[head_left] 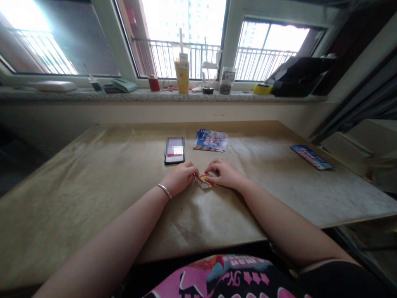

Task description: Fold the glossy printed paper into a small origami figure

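Note:
Between my hands, low over the table, is a small piece of printed paper (205, 181) in red, yellow and white, which looks folded. My left hand (180, 178), with a silver bangle at the wrist, pinches its left edge. On the other side my right hand (223, 174) has its thumb and fingers closed on the paper's right edge. Just beyond my left hand lies a phone (174, 151) with its screen lit and partly blurred. A stack of blue and red printed leaflets (211, 140) rests behind the paper.
The table (124, 165) has a shiny tan cover. A folded blue leaflet (312, 157) lies near its right edge. Along the granite windowsill (124, 96) stand a tall yellow drink cup (182, 76), a clear cup (228, 80), yellow tape (262, 89) and a black box (297, 78).

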Motion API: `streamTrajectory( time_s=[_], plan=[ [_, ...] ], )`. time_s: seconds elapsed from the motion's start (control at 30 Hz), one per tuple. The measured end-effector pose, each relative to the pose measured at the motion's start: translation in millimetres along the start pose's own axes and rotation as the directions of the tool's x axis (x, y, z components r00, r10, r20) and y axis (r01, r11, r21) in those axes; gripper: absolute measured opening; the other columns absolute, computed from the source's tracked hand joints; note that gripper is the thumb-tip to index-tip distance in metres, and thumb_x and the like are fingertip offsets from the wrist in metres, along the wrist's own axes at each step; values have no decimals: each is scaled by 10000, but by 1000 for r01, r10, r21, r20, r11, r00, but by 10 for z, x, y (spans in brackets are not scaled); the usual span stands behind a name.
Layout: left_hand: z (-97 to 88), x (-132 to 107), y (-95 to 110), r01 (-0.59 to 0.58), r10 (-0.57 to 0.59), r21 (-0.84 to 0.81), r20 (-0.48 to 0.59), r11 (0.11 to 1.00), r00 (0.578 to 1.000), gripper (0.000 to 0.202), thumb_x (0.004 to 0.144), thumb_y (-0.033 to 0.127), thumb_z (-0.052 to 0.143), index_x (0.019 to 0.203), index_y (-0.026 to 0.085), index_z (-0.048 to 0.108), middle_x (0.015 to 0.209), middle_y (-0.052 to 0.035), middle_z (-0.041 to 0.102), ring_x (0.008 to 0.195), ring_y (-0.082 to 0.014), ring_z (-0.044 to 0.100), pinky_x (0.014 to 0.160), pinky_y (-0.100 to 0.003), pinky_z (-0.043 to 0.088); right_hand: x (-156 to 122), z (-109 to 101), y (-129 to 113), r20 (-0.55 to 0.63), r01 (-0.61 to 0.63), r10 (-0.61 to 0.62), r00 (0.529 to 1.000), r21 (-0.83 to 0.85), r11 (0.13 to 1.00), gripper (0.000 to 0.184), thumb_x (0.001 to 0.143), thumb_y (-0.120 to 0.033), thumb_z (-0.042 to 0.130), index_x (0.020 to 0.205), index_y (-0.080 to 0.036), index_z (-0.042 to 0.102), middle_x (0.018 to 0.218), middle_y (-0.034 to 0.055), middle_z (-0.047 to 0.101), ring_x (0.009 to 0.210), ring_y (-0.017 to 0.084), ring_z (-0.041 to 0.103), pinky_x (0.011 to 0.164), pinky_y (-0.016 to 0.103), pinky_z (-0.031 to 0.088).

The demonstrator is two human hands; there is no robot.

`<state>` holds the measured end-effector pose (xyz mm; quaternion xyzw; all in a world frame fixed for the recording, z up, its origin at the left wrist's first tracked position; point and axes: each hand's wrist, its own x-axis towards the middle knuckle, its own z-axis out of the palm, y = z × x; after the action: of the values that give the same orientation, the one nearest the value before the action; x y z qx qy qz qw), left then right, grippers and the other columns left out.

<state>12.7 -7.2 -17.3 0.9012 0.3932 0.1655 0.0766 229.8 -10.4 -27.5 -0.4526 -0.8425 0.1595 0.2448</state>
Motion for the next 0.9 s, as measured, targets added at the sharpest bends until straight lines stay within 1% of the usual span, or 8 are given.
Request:
streamTrajectory(
  time_s=[0.07, 0.23, 0.37, 0.53, 0.63, 0.77, 0.83, 0.9],
  plan=[
    [12, 2, -6, 6, -6, -9, -13, 1000, 1000, 253, 768, 73, 449, 849, 184, 661, 887, -43, 574, 805, -150, 553, 761, -259, 451, -6, -7, -31, 2, -3, 3, 1000, -1, 1000, 219, 712, -354, 723, 875, -209, 708, 937, 57, 587, 935, 186, 537, 887, 327, 397],
    [25, 8, -7, 28, -28, -7, -31, 1000, 999, 211, 790, 99, 437, 797, 171, 635, 832, -44, 567, 753, -154, 538, 700, -257, 441, 8, 16, -135, 27, -46, 46, 999, -9, 999, 192, 699, -319, 734, 829, -185, 687, 902, 56, 580, 885, 173, 538, 816, 290, 412],
    [18, 8, 7, 57, -57, -4, -22, 998, 998, 188, 786, 106, 446, 799, 173, 622, 828, -43, 573, 768, -161, 543, 695, -256, 432, 27, 68, -169, 44, -97, 97, 994, -7, 995, 200, 696, -343, 729, 793, -177, 672, 833, 40, 571, 774, 144, 529, 721, 256, 408],
    [-8, 7, 18, 122, -122, -4, -32, 993, 992, 135, 771, 128, 479, 827, 172, 594, 823, -47, 598, 776, -179, 551, 694, -271, 427, 30, 89, -176, 57, -158, 157, 986, 13, 987, 163, 687, -327, 725, 699, -177, 662, 790, 32, 582, 713, 130, 526, 663, 239, 399],
    [-46, 5, 36, 159, -159, -34, 2, 987, 987, 136, 818, 184, 453, 826, 167, 588, 793, -54, 619, 773, -192, 563, 691, -283, 424, 28, 76, -197, 66, -205, 202, 977, 43, 978, 129, 707, -287, 702, 669, -171, 659, 756, 31, 589, 674, 119, 523, 633, 229, 394],
    [-86, 2, 67, 208, -208, -97, 11, 973, 978, 219, 871, 291, 405, 829, 164, 578, 802, -64, 633, 777, -206, 573, 685, -300, 416, 29, 76, -215, 44, -238, 235, 971, 87, 967, 183, 741, -290, 653, 621, -155, 620, 703, 27, 585, 622, 108, 507, 580, 221, 375],
    [-92, 0, 83, 234, -236, -127, 0, 964, 972, 257, 881, 346, 391, 823, 166, 565, 788, -60, 624, 766, -207, 570, 673, -303, 412, 37, 90, -203, 19, -280, 280, 960, 143, 949, 211, 769, -313, 615, 631, -154, 592, 658, 14, 576, 588, 103, 492, 547, 216, 361],
    [-89, -5, 100, 261, -268, -183, -13, 948, 963, 286, 877, 406, 401, 828, 167, 550, 777, -51, 615, 742, -200, 566, 658, -300, 414, 52, 108, -177, -16, -336, 350, 937, 238, 911, 212, 792, -331, 576, 667, -161, 563, 619, -8, 568, 563, 101, 481, 530, 212, 353]
  ],
)
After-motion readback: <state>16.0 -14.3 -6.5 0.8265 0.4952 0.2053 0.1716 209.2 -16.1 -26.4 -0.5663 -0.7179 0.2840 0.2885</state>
